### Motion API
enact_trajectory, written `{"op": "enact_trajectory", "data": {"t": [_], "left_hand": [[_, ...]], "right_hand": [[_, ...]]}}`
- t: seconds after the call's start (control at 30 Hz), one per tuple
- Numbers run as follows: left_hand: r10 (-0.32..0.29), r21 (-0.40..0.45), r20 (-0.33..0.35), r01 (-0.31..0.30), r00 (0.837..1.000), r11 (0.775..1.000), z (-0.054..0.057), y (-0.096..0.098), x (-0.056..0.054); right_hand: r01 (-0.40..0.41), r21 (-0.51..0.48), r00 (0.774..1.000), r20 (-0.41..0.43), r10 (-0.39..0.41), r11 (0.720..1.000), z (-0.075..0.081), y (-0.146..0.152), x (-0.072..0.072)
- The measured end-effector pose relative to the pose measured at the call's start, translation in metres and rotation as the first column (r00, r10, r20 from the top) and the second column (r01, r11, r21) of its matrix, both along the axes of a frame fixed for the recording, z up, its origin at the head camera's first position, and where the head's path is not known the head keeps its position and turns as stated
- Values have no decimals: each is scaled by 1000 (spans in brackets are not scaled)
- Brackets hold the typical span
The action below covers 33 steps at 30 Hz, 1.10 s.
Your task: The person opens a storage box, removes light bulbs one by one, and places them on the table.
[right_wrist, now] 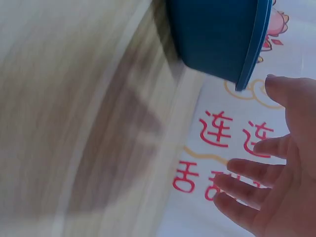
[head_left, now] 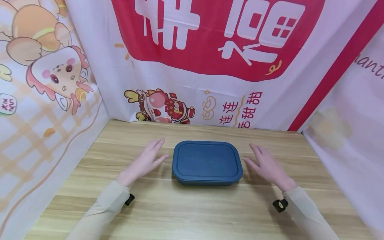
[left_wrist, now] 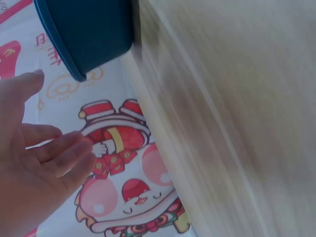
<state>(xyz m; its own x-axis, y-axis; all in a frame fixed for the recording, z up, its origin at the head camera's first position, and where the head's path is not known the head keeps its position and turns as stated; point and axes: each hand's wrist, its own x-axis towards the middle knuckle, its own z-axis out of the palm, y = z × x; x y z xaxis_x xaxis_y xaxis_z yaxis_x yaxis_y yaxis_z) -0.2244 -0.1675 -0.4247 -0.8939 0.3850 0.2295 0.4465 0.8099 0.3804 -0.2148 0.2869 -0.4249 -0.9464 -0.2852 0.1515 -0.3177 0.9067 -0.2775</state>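
Note:
A dark blue rectangular lidded box point(head_left: 207, 161) with rounded corners sits on the wooden table, its lid on. My left hand point(head_left: 143, 162) hovers just left of it, fingers extended and thumb toward the box, not touching. On the other side, my right hand point(head_left: 267, 166) is held the same way, a small gap from the box's right end. In the left wrist view the box point(left_wrist: 89, 32) shows its side wall and lid rim, apart from the left hand point(left_wrist: 39, 158). The right wrist view has the box point(right_wrist: 217, 37) above the relaxed fingers of the right hand point(right_wrist: 276, 168).
The light wood table point(head_left: 192, 213) meets a white printed cloth backdrop point(head_left: 198, 76) at its far edge. Printed cloths also hang on the left point(head_left: 36, 133) and right point(head_left: 354, 143) sides. Each wrist wears a black strap.

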Motion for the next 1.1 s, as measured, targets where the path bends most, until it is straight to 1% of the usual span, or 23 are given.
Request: {"op": "enact_trajectory", "data": {"t": [0.13, 0.27, 0.37, 0.5, 0.6, 0.7, 0.93, 1.1], "left_hand": [[-10, 39, 15, 10, 1000, 999, -3, 5, 0], [-23, 54, 20, 22, 1000, 998, -6, 9, 1], [-33, 66, 17, 32, 999, 997, -7, 13, 3], [-47, 92, 19, 45, 999, 995, -9, 18, 3], [-59, 104, 25, 56, 998, 993, -9, 23, 3], [-70, 110, 34, 66, 997, 992, -9, 26, 2], [-82, 99, 69, 75, 994, 992, -9, 30, 0], [-71, 94, 73, 64, 995, 993, -9, 31, 0]], "right_hand": [[-19, -85, 1000, 17, 20, 996, -3, -6, 1], [-46, -133, 999, 21, 49, 990, -7, -11, 0], [-57, -142, 997, 43, 64, 988, -8, -15, 0], [-51, -134, 994, 94, 64, 990, -8, -19, 3], [-46, -131, 992, 107, 61, 990, -9, -21, 5], [-56, -140, 994, 88, 69, 989, -11, -21, 5], [-86, -146, 996, -4, 87, 986, -11, -26, 3], [-84, -149, 996, -14, 83, 985, -8, -30, 4]]}}
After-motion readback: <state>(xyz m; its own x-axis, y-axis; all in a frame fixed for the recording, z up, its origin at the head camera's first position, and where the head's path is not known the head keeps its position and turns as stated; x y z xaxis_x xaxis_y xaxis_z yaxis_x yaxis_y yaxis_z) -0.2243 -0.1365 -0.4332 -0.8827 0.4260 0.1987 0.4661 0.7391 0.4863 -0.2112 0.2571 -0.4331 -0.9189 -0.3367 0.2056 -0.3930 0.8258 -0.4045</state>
